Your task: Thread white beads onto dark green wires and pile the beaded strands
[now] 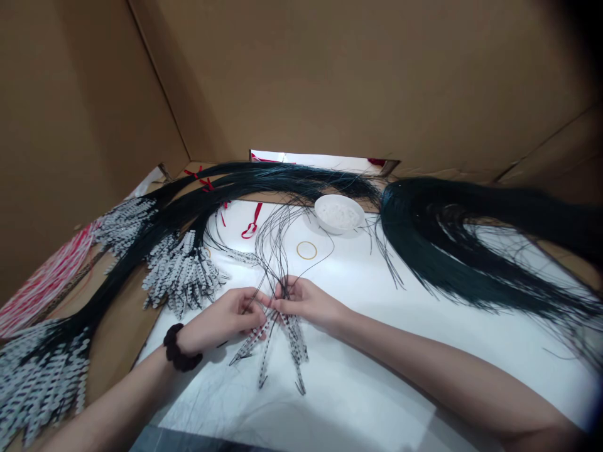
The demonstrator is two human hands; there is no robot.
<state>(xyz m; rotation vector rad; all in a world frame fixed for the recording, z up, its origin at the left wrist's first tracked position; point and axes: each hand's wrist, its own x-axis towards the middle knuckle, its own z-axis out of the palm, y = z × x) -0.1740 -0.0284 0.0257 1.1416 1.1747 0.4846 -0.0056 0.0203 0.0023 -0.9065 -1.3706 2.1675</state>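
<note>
In the middle of the white table, my right hand is closed, thumb and fingers pinching a small bunch of dark strands. The lower ends of these strands carry rows of white-and-black bead-like pieces that hang toward me. Close against it on the left, my left hand is also closed, its fingertips on some strands of the same bunch. The exact finger contact is partly hidden. A dark scrunchie circles my left wrist.
A white bowl of small pale pieces stands behind, near a yellow rubber band and a red ribbon. Finished-looking bundles lie at left beside red-and-white strands. A thick dark hank spreads right. Cardboard walls enclose the table.
</note>
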